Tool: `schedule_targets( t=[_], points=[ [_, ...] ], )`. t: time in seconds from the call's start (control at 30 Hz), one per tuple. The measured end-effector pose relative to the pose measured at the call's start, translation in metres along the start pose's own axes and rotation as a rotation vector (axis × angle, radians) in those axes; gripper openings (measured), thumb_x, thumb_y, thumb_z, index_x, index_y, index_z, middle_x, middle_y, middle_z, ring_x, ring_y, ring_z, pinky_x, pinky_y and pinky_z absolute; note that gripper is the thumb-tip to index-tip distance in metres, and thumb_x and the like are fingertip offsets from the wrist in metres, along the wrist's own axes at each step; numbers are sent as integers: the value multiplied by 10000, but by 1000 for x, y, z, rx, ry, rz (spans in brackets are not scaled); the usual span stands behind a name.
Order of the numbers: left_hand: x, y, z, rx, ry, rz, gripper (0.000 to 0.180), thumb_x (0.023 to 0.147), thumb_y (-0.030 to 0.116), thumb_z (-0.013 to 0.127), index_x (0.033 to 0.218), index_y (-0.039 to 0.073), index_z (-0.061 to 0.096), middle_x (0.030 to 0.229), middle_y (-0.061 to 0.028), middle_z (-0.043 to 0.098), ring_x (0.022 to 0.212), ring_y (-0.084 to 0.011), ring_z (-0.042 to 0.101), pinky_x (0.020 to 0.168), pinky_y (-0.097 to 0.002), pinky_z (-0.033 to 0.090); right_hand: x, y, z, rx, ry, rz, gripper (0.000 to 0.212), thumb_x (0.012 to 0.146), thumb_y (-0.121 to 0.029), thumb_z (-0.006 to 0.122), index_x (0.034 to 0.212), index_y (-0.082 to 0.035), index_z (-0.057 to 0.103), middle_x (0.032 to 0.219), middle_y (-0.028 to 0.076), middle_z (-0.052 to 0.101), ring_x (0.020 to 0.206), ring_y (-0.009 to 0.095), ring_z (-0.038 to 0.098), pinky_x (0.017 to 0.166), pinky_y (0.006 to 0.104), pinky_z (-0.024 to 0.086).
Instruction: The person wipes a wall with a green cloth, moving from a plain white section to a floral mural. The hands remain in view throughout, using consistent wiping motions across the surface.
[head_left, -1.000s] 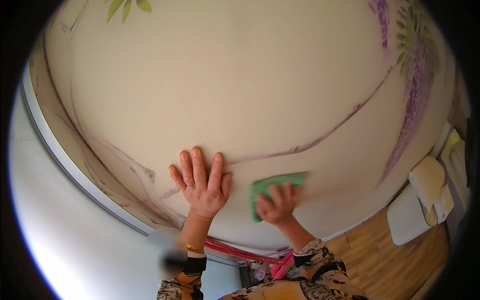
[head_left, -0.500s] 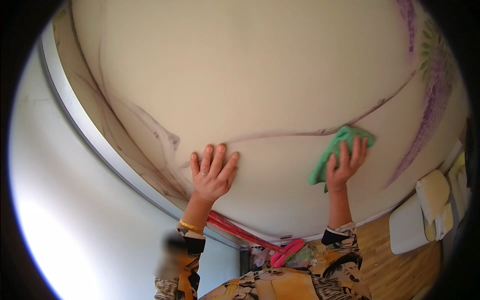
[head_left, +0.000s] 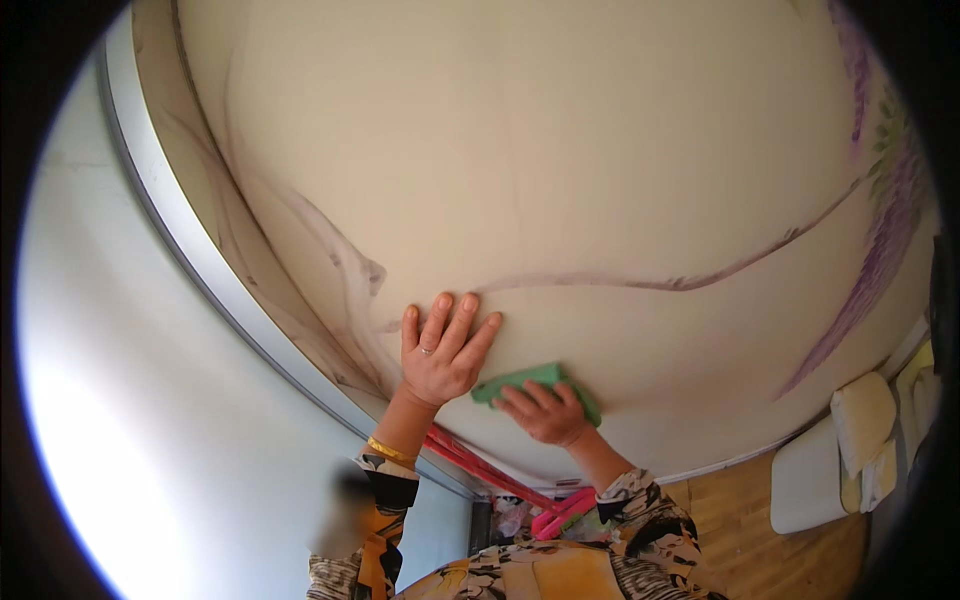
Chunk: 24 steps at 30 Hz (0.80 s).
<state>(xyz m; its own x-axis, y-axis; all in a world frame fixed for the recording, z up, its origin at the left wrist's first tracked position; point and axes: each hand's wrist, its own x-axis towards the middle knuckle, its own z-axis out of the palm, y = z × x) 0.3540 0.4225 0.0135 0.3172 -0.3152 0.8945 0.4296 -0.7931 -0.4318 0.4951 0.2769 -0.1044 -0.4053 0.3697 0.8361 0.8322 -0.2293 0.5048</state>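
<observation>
While, in the head view, the left hand (head_left: 440, 362) lies flat and splayed on the painted wall (head_left: 500, 160) at seven o'clock from centre, the right hand (head_left: 548, 415) holds a green cloth (head_left: 541, 375) against it at five o'clock.

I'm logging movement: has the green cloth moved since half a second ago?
Yes, the green cloth has moved left and down, from the painted branch to clear below it.

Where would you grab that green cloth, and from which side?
Probably pinch its upper edge, coming from the picture's top: that strip of green cloth shows past the fingers of the right hand, which covers its lower middle. It looks flat against the painted surface, so an edge seems easiest.
</observation>
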Motion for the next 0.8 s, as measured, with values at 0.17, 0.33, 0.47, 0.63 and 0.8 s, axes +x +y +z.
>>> schedule_targets(
  t=[0.17,0.33,0.47,0.63,0.8],
  points=[
    [-4,0,2,-45,-14,10,305,896,221,574,1175,238,695,1387,-63,561,1373,-279,414,1150,-515,220,-14,11,-11,129,-141,-120,225,899,-329,631,1113,-308,699,1323,-132,599,1184,86,532,1034,326,329],
    [0,-4,-4,-20,-5,36,321,862,198,598,1166,220,699,1397,-80,547,1389,-292,395,1157,-515,212,12,56,-31,96,27,29,176,863,-303,664,1030,-303,718,1257,-115,631,1158,130,543,1060,378,319],
    [4,0,-1,-47,14,69,350,803,177,641,1146,193,707,1395,-125,538,1371,-325,409,1157,-534,210,47,103,-54,-19,147,169,166,869,-284,644,1012,-268,726,1227,-33,640,1188,236,529,1087,469,287],
    [1,-3,-5,-50,4,73,330,824,188,637,1147,188,702,1391,-134,540,1367,-325,413,1156,-540,210,113,118,-53,-130,280,424,299,904,-342,591,1085,-139,717,1325,150,576,1319,437,424,1108,590,210],
    [2,-2,-3,-29,-11,43,321,900,230,572,1202,213,683,1385,-92,558,1366,-300,421,1172,-521,192,144,111,-53,-88,229,306,396,854,-449,645,1202,-262,672,1389,92,533,1320,401,433,1109,580,228]
  ],
)
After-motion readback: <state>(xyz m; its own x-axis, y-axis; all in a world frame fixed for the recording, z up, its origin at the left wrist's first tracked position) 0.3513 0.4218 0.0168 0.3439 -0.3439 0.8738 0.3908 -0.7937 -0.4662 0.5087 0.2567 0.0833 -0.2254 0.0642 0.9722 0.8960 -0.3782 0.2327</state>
